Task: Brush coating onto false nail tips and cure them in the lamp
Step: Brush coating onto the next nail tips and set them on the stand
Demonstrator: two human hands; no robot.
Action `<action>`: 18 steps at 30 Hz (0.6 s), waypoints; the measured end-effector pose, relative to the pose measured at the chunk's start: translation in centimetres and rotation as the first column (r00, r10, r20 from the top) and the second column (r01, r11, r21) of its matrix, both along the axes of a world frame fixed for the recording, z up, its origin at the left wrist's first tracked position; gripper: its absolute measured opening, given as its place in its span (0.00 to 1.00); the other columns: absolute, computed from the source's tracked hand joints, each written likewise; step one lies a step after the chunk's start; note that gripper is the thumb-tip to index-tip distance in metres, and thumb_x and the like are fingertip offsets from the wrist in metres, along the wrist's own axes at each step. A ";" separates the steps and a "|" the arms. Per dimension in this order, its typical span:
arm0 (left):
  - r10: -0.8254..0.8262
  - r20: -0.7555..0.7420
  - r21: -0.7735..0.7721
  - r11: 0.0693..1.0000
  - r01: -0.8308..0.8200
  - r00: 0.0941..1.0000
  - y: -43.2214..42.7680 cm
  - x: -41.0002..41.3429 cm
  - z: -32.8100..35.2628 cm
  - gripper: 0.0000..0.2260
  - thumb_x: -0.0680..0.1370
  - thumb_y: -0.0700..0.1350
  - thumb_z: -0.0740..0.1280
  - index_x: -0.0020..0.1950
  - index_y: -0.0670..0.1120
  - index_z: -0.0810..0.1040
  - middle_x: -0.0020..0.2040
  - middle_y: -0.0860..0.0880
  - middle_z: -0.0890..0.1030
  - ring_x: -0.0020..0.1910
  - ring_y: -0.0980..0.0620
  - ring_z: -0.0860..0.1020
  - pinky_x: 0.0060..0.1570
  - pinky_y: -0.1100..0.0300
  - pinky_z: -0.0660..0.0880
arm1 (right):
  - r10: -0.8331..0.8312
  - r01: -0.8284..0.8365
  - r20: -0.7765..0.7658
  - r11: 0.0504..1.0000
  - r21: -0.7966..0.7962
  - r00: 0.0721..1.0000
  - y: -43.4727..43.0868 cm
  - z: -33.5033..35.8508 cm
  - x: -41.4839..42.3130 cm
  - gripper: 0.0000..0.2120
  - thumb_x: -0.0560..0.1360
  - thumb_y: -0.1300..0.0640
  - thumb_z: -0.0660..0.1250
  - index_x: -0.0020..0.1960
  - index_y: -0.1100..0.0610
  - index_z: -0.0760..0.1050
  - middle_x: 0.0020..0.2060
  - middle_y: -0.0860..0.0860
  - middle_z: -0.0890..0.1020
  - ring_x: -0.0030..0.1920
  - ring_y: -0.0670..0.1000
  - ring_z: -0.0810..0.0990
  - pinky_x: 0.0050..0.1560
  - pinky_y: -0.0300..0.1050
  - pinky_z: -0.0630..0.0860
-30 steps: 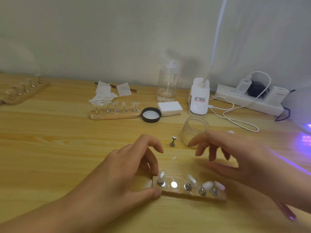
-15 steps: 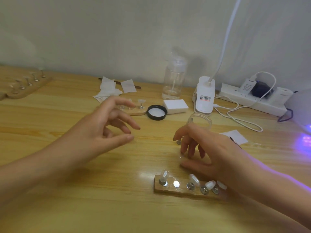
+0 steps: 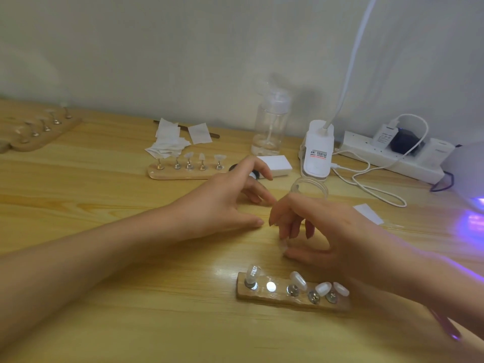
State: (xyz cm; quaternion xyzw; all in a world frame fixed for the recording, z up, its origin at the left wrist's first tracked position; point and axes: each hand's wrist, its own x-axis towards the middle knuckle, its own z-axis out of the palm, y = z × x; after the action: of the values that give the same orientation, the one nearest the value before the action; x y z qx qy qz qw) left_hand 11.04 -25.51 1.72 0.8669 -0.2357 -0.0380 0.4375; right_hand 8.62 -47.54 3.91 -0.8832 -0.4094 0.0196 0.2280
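Observation:
A wooden holder [image 3: 264, 297] lies near me with white nail tips [image 3: 298, 280] on metal stands and one bare magnet spot [image 3: 271, 286]. Just behind it, my right hand [image 3: 335, 231] presses down on the table, thumb and fingertips closed around a small clear loose nail tip [image 3: 283, 247]. My left hand [image 3: 225, 203] hovers beside it with fingers apart and nothing in it, its fingertips almost touching the right hand's. The curing lamp [image 3: 471, 169] glows purple at the right edge. A purple stick [image 3: 445, 327] shows under my right forearm.
A glass jar [image 3: 309, 186] stands just behind my hands. Behind are a second tip holder [image 3: 183, 175], wipes [image 3: 167, 144], a pump bottle [image 3: 271, 127], a white block [image 3: 279, 165], a clip lamp base [image 3: 318, 153] and a power strip [image 3: 392, 159]. A third holder [image 3: 34, 137] lies far left.
My left hand let go of the near holder, lifted, then swung right toward the right hand. My right hand dropped onto the loose clear tip on the table.

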 end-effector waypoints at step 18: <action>0.012 0.014 -0.125 0.992 -0.010 1.000 -2.1 0.0 -0.8 0.19 0.72 0.40 0.78 0.53 0.50 0.71 0.42 0.56 0.86 0.46 0.61 0.83 0.50 0.74 0.72 | -0.133 0.124 0.090 0.988 0.095 0.987 -1.1 1.4 0.2 0.20 0.71 0.55 0.73 0.56 0.40 0.69 0.46 0.40 0.79 0.50 0.46 0.78 0.42 0.40 0.73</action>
State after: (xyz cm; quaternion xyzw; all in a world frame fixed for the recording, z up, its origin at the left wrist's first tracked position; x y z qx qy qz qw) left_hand 11.00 -27.63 0.95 0.8395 -0.2363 -0.0143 0.4891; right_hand 8.78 -48.59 5.33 -0.8967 -0.3624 -0.0558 0.2479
